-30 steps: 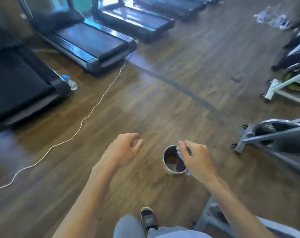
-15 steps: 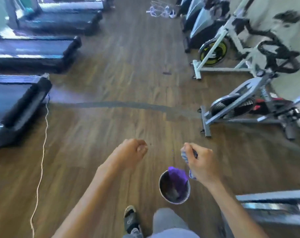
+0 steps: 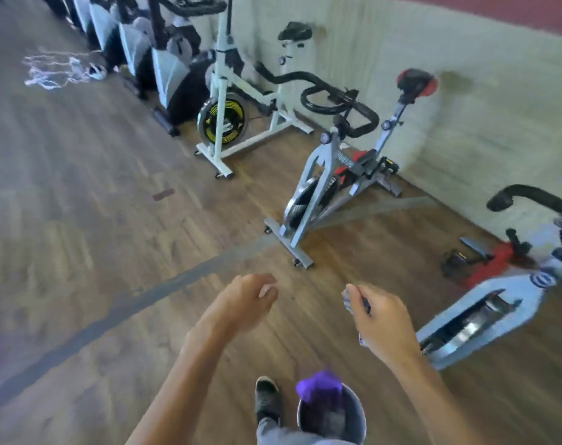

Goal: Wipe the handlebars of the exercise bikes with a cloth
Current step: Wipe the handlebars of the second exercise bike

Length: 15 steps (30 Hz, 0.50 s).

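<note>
right hand [image 3: 384, 319] grips blue-white cloth [image 3: 347, 298], fingers curled round it. left hand [image 3: 246, 300] loosely curled, holds nothing. metal bucket [image 3: 353, 419] w/ purple rag [image 3: 320, 385] near, below hands. grey bike [image 3: 331, 175] w/ black handlebars [image 3: 340, 107] far, by wall; white bike [image 3: 228, 101] left of it.

Exercise bikes [image 3: 334, 162] on wooden floor [image 3: 80, 203]

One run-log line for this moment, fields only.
phase: approaching bikes | left hand: loosely curled, empty | right hand: grips cloth | bucket: below hands | handlebars: untouched
</note>
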Available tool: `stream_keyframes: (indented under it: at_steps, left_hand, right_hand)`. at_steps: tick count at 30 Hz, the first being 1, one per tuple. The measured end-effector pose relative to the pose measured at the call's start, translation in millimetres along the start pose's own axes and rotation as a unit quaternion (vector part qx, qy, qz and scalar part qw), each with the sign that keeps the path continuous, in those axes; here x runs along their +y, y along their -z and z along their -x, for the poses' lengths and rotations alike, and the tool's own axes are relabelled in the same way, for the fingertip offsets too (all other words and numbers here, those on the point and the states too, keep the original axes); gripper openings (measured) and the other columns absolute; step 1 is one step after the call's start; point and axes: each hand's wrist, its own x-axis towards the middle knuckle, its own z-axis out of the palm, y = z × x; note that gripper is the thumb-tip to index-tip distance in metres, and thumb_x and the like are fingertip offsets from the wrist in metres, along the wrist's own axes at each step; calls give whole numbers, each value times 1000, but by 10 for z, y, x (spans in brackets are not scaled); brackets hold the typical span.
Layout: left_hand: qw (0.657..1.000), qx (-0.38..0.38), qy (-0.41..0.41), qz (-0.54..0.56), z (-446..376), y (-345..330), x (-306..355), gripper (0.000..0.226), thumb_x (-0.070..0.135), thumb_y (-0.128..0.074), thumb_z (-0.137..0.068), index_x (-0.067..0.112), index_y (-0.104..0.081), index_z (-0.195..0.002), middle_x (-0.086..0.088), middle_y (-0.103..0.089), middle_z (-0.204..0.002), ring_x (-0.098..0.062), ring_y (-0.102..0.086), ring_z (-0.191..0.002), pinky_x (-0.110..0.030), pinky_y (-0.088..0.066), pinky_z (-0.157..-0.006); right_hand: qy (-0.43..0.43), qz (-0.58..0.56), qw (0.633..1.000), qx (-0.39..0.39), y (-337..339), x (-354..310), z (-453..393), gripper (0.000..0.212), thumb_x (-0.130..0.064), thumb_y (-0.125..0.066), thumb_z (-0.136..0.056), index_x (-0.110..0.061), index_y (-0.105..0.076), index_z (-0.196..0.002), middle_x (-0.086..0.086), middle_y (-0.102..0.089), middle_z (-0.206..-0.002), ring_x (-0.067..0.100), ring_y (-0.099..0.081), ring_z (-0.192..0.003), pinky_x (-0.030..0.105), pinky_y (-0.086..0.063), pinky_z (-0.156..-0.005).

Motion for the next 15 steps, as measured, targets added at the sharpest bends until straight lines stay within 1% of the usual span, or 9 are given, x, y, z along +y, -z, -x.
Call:
stream_keyframes:
  at_steps: [2,4,6,7,9,10,11,13,15]
  left_hand:
    - [999,-15,-31,-3,-380,215,34,23,31,-49,-101,25,-70,-110,1,-73,-109,-22,-66,-107,-35,-51,-92]
    - [997,-39,-64,-12,-758,393,130,23,31,-48,-102,24,-70,-109,0,-73,-109,-21,-66,-105,-36,-52,-92]
    - [993,-64,-95,-14,-1129,514,296,24,32,-48,-102,21,-70,-103,-1,-73,-103,-21,-67,-98,-37,-54,-88]
    - [990,-77,-118,-15,-1323,545,397,25,33,-48,-102,21,-70,-102,1,-73,-101,-20,-67,-96,-35,-53,-86]
    - [980,-106,-166,-10,-1701,568,614,23,32,-51,-102,22,-72,-103,9,-71,-94,-11,-64,-89,-23,-47,-77]
    - [975,-124,-185,-4,-1886,570,733,21,31,-52,-101,23,-72,-102,15,-68,-87,-5,-62,-82,-18,-44,-72]
    - [969,-143,-203,-2,-2077,568,851,18,30,-54,-101,27,-72,-100,17,-66,-83,0,-60,-76,-17,-43,-70]
    - [951,-184,-249,-11,-2474,559,1079,17,33,-55,-100,33,-71,-95,15,-68,-84,1,-61,-76,-24,-48,-75]
    - [931,-216,-294,-27,-2854,539,1300,19,35,-54,-99,29,-69,-89,8,-72,-88,-7,-65,-81,-32,-54,-81]
  right_hand:
    - [-20,3,999,38,-8,-104,-292,41,-41,-42,-104,-25,-65,-75,-11,-69,-78,7,-63,-54,39,-55,-59]
    - [-40,1,998,57,12,-160,-565,39,-37,-43,-106,-25,-65,-75,-10,-68,-79,8,-61,-52,39,-54,-55]
    - [-45,17,994,95,50,-152,-796,37,-33,-45,-107,-24,-64,-76,-10,-67,-76,8,-64,-63,41,-55,-63]
    - [-50,22,992,118,79,-135,-902,36,-30,-47,-107,-22,-65,-76,-10,-68,-76,9,-65,-68,42,-54,-66]
    - [-82,31,984,158,134,-77,-1103,36,-29,-48,-107,-18,-67,-78,-9,-69,-76,12,-67,-71,42,-55,-68]
    - [-106,24,979,172,167,-54,-1200,38,-31,-46,-107,-18,-67,-78,-9,-68,-75,12,-67,-66,42,-55,-66]
    - [-129,8,974,186,201,-33,-1297,41,-34,-43,-107,-18,-65,-77,-9,-66,-72,12,-66,-59,41,-55,-64]
    - [-165,-6,960,227,248,30,-1499,43,-39,-40,-107,-20,-63,-76,-10,-64,-70,11,-62,-50,40,-54,-61]
    - [-186,14,942,280,287,85,-1701,46,-43,-38,-107,-19,-65,-79,-10,-65,-71,9,-63,-55,39,-53,-59]
